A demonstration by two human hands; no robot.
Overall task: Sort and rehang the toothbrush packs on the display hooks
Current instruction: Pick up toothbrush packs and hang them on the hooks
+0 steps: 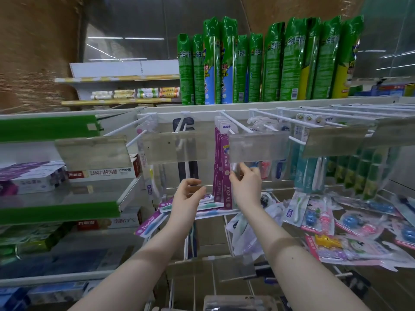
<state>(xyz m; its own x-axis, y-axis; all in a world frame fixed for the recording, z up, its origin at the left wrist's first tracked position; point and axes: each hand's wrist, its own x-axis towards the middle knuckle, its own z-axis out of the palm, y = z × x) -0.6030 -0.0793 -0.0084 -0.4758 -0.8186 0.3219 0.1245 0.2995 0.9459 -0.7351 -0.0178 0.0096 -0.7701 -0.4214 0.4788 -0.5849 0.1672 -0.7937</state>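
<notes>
The right hand [246, 180] has a pinching grip on the front edge of the purple packs [221, 176] hanging on the hook [233, 120], the left hand [188, 194] hovering loosely curled and empty beside them, so I'd steady and square the stack gently.

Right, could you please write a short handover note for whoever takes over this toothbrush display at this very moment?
Left hand: loosely curled, holding nothing, just left of the hanging purple Doctor packs.
Right hand: seems to pinch the front pack's right edge.
Done: a row of purple packs hangs on one hook; teal packs and green packs hang further right.
Left: loose purple packs lie flat below the hanging ones, and a heap of mixed packs lies lower right. Sort and hang these.
</notes>
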